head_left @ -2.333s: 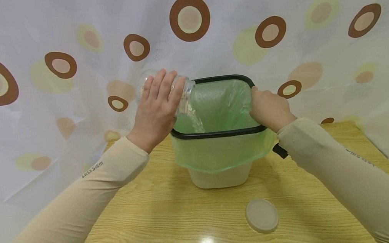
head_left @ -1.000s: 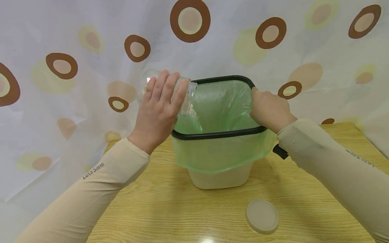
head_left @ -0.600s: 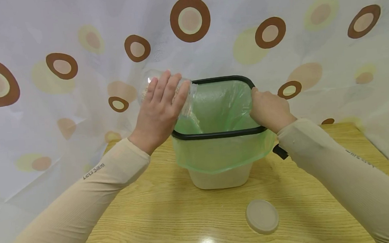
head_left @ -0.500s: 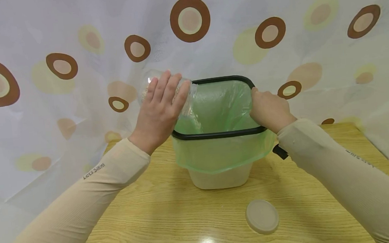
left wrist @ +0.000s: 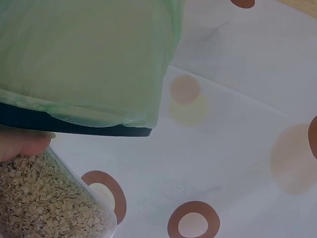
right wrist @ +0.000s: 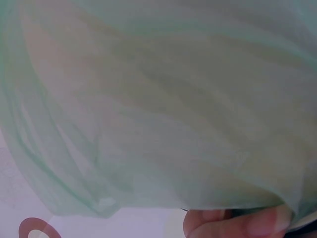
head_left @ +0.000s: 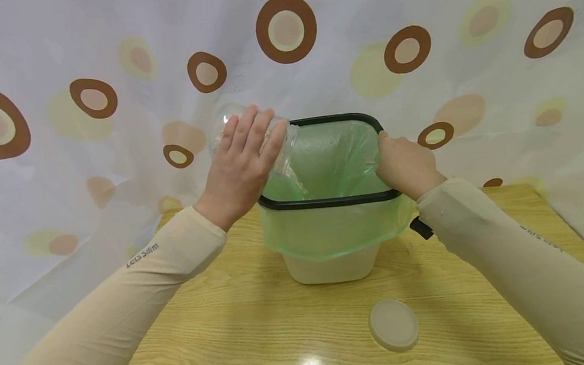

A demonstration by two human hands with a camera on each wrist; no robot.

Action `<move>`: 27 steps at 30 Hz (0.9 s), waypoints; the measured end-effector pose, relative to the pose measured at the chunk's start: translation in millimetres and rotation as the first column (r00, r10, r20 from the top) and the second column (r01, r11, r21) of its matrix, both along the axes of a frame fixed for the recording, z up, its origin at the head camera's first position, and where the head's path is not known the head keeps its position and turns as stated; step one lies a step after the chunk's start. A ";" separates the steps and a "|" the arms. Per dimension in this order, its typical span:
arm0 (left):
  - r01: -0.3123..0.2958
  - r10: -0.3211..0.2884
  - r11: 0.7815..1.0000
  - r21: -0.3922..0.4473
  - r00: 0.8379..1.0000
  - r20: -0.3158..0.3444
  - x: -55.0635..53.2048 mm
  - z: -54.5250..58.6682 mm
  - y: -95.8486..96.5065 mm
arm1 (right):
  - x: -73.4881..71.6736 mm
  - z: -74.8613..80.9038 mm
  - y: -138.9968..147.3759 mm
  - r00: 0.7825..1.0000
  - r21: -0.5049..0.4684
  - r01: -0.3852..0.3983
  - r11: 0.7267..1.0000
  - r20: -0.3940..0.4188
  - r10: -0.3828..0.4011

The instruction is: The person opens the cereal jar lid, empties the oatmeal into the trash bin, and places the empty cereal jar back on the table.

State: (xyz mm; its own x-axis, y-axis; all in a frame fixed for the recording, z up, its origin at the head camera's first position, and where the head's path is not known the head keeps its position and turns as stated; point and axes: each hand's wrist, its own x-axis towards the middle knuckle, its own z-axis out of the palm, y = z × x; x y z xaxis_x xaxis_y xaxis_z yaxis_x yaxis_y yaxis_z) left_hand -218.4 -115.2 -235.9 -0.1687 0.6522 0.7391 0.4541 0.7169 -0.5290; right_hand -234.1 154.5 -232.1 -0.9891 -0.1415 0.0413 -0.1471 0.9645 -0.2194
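My left hand (head_left: 238,164) grips a clear jar (head_left: 281,151) tilted mouth-down over the left rim of a small bin (head_left: 325,201) lined with a green bag (head_left: 327,231). Oat flakes (left wrist: 44,198) fill the jar in the left wrist view, and a thin stream of them falls into the bag (left wrist: 84,54). My right hand (head_left: 405,164) grips the bin's right rim, with its fingers over the edge. In the right wrist view the green bag (right wrist: 158,109) fills the frame, with two fingertips (right wrist: 237,223) at the bottom.
A round beige lid (head_left: 393,324) lies on the wooden table (head_left: 231,327) in front of the bin. A curtain with brown and green circles (head_left: 286,29) hangs close behind the table. A black strap (head_left: 420,227) shows at my right wrist.
Almost nothing has moved. The jar stays tilted over the bin in my left hand and oats keep trickling out. My right hand stays on the rim.
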 end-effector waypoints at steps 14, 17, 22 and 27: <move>0.003 -0.003 1.000 -0.007 1.000 0.009 0.4 -0.2 -2.6 | 0.2 0.3 -0.6 1.000 0.003 -0.001 1.000 -0.006 0.001; 0.005 -0.005 1.000 -0.010 1.000 0.008 0.3 -0.4 -2.9 | 0.3 0.4 -1.0 1.000 0.007 -0.002 1.000 -0.005 0.002; 0.008 -0.008 1.000 -0.020 1.000 -0.001 0.2 0.7 -2.5 | 0.4 0.3 -0.5 1.000 0.010 -0.001 1.000 -0.005 0.001; 0.015 -0.015 1.000 -0.022 1.000 -0.009 0.7 1.6 -1.6 | 0.6 0.5 -0.1 1.000 0.007 0.000 1.000 -0.003 0.000</move>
